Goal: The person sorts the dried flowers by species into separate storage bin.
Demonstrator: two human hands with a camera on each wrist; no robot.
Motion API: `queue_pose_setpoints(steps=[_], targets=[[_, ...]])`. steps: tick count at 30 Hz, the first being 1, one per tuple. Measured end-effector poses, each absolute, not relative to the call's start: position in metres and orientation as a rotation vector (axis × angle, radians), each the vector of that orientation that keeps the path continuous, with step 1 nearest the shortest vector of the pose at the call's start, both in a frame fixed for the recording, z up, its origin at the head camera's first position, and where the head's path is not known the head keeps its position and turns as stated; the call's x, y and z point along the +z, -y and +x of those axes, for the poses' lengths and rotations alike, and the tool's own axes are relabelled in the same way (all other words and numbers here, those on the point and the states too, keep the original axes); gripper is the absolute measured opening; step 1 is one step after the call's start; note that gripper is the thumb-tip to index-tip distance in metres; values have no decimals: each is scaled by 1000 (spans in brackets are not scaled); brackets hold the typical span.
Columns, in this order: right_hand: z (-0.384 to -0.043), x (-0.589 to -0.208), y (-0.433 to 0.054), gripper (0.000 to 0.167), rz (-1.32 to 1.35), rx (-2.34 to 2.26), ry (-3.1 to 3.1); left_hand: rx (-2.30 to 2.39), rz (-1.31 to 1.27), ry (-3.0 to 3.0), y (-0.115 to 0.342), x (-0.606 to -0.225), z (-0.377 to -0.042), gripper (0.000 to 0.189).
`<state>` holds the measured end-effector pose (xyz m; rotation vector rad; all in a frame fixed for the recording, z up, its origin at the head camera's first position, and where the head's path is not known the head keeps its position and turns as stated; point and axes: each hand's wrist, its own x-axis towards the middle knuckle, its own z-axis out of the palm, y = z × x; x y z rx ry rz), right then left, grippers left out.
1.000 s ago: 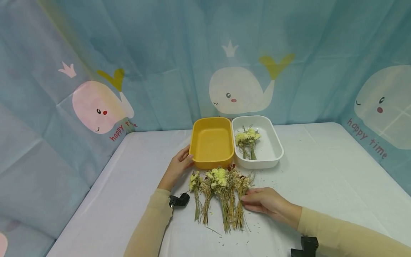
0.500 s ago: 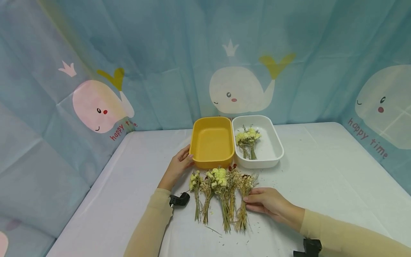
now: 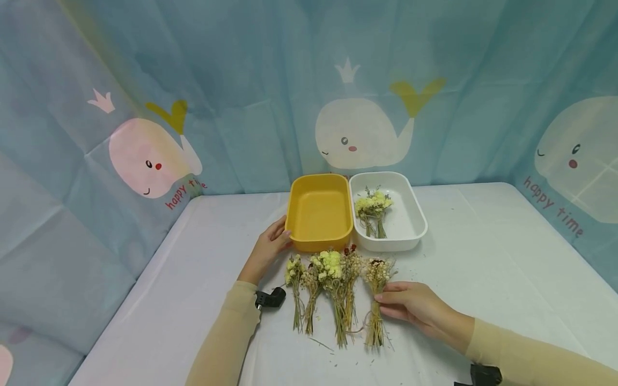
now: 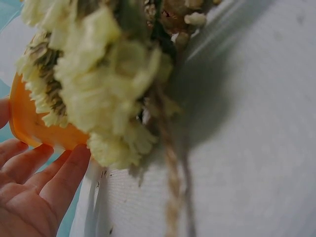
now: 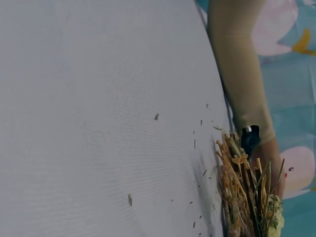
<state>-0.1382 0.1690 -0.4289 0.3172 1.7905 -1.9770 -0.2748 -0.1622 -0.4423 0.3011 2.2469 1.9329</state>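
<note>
My right hand [image 3: 410, 303] pinches the stems of a beige dried flower bunch [image 3: 378, 273] with dark red bits, at the right end of a row. Left of it lie several more dried bunches, among them a tall yellow one [image 3: 331, 265] and a small pale yellow one [image 3: 293, 268]. My left hand [image 3: 268, 247] rests against the near left side of a yellow tray [image 3: 319, 245]. In the left wrist view, its fairly straight fingers [image 4: 66, 180] touch the orange-looking tray wall [image 4: 47, 131], behind blurred yellow flowers [image 4: 106, 74]. The right wrist view shows cut stem ends [image 5: 242, 182].
A white tray [image 3: 410, 214] stands against the yellow tray's right side, with yellow dried flowers [image 3: 374, 206] inside. Stem scraps [image 3: 321, 344] lie scattered on the white tablecloth [image 3: 483, 257]. A blue curtain [image 3: 270, 107] with whale prints hangs behind.
My right hand has moved the beige bunch to the right, opening a gap between it and the other bunches. A thin string now shows in that gap. The left hand stays at the yellow tray.
</note>
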Motion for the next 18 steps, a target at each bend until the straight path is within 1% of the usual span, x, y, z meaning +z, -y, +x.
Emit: queue_pose_setpoints(steps=[10,18], targets=[[-133,-415,-177,76,237,-1970,-1759,1934,301,-2256,163,-443,-276,63],[-139,-394,-176,76,136,-1944,-1812,1933,308,-2263,162,-443,-274,62]])
